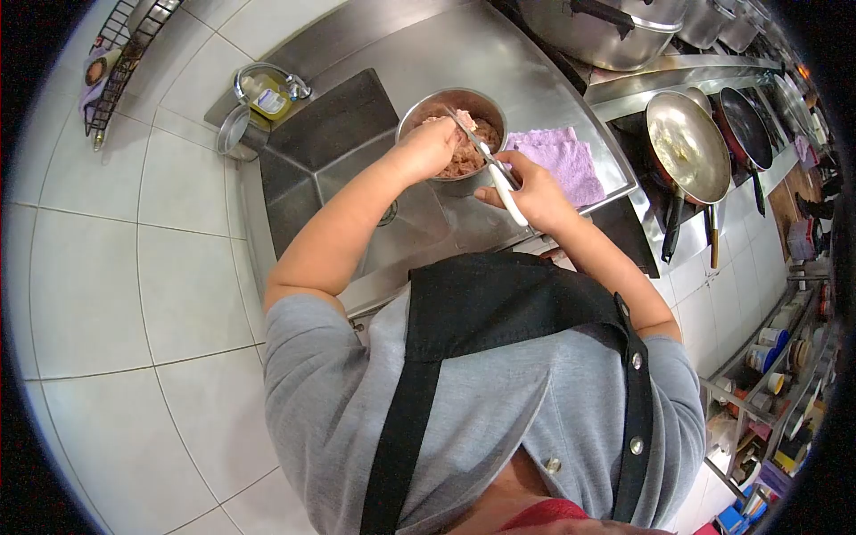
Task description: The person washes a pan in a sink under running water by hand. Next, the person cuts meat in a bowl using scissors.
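Observation:
A round metal pot (412, 114) holds pinkish ground or chopped meat (465, 163) beside the sink. My left hand (428, 147) is over the pot's left side, its fingers closed on a pale piece of meat (464, 119). From the right, my right hand (535, 194) grips a white-handled cutting tool (505, 193), whose metal blade slants over the pot towards my left fingers. Whether it is a knife or scissors is hard to tell. Just right of the pot, a purple cloth (560, 165) lies by my right hand.
The steel sink (334, 143) is left of the pot. A glass mug with yellow liquid (267, 95) and a metal cup (239, 134) stand at its back left corner. Pans (687, 147) and a large pot (606, 36) are on the right. Shelves (749, 410) stand at lower right.

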A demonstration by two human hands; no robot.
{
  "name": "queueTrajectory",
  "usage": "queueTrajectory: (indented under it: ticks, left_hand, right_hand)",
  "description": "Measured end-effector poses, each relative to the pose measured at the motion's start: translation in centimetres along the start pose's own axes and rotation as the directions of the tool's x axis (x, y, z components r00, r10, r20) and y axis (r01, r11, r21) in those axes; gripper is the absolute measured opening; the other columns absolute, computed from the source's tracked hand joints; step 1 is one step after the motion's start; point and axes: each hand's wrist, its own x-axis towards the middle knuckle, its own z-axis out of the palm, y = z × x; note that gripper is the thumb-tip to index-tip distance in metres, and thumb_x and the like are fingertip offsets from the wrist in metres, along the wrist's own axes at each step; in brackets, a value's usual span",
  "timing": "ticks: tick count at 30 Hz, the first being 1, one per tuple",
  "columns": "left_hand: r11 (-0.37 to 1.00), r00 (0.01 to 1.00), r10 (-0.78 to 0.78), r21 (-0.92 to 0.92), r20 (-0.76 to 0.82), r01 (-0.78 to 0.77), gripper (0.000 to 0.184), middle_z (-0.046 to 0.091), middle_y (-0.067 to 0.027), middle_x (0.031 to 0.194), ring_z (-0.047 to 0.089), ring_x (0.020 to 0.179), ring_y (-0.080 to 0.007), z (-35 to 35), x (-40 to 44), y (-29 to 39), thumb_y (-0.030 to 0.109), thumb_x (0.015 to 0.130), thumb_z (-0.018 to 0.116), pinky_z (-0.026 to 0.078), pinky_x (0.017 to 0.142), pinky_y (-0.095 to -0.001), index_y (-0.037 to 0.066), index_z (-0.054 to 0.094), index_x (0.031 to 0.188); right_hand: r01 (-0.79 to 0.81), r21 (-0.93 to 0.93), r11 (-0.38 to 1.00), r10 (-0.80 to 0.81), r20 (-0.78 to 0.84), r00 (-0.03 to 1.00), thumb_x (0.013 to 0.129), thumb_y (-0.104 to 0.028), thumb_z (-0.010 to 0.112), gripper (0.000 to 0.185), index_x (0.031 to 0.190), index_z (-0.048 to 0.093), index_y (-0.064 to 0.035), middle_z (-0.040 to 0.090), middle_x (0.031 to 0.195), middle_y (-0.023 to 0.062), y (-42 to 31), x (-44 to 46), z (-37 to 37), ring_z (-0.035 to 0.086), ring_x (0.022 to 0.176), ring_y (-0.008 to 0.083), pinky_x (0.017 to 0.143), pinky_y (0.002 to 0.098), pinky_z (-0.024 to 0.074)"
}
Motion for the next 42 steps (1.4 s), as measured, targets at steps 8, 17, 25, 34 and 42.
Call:
queueTrajectory:
  ticks: [8, 17, 25, 34, 42]
  left_hand:
    - [0.988, 0.998, 0.042, -0.147, -0.053, -0.049, 0.023, 0.06, -0.0222, 0.101, 0.057, 0.096, -0.0374, -1.6, -0.9, 0.9, 0.016, 0.092, 0.042, 0.045, 0.082, -0.0428, 0.002, 0.055, 0.105]
    - [0.965, 1.0, 0.008, -0.264, 0.018, -0.003, 0.021, 0.059, -0.0118, 0.092, 0.056, 0.085, -0.0215, -1.5, -0.9, -1.1, 0.018, 0.093, 0.044, 0.044, 0.078, -0.0347, 0.002, 0.054, 0.1]
    - [0.685, 0.946, 0.009, -0.691, 0.323, 0.229, 0.03, 0.058, 0.0004, 0.088, 0.051, 0.083, -0.0085, -3.2, -0.7, -2.2, 0.028, 0.089, 0.046, 0.041, 0.072, -0.0233, 0.008, 0.061, 0.106]
    - [0.747, 0.989, 0.041, -0.661, 0.145, 0.066, 0.029, 0.059, -0.006, 0.112, 0.052, 0.108, -0.0144, -1.9, -0.9, 0.2, 0.02, 0.091, 0.048, 0.038, 0.095, -0.0274, 0.002, 0.06, 0.11]
    - [0.928, 0.998, 0.013, -0.373, 0.055, 0.008, 0.03, 0.064, -0.0087, 0.092, 0.058, 0.086, -0.0142, -1.0, -0.6, 1.1, 0.019, 0.09, 0.045, 0.045, 0.08, -0.0287, -0.002, 0.058, 0.106]
  right_hand:
    - [0.034, 0.191, 0.981, -0.033, -0.006, 0.999, 0.069, -0.026, 0.079, 0.054, 0.112, 0.061, -0.0002, 0.067, 0.093, 0.013, 1.8, 0.7, 1.0, 0.061, 0.085, 0.0152, 0.076, 0.0303, 0.048]
    - [-0.204, 0.429, 0.88, 0.078, 0.292, 0.953, 0.076, -0.029, 0.074, 0.054, 0.117, 0.055, -0.0008, 0.061, 0.081, 0.006, 0.5, 0.4, -0.6, 0.056, 0.07, 0.01, 0.063, 0.0252, 0.0466]
    - [-0.276, 0.516, 0.811, -0.03, 0.507, 0.862, 0.08, -0.042, 0.067, 0.064, 0.123, 0.048, 0.0011, 0.058, 0.081, 0.0056, -0.7, 0.5, -2.0, 0.056, 0.067, 0.0144, 0.061, 0.0262, 0.0454]
    - [0.056, 0.043, 0.997, -0.064, 0.215, 0.974, 0.073, -0.037, 0.074, 0.076, 0.131, 0.043, -0.0005, 0.059, 0.106, 0.019, -0.7, 0.1, -1.0, 0.058, 0.095, 0.025, 0.083, 0.0338, 0.0466]
    - [0.207, -0.174, 0.963, -0.213, -0.016, 0.977, 0.068, -0.029, 0.08, 0.073, 0.125, 0.046, 0.0003, 0.058, 0.104, 0.0195, 0.0, 0.9, -0.4, 0.06, 0.087, 0.0261, 0.078, 0.0343, 0.0485]
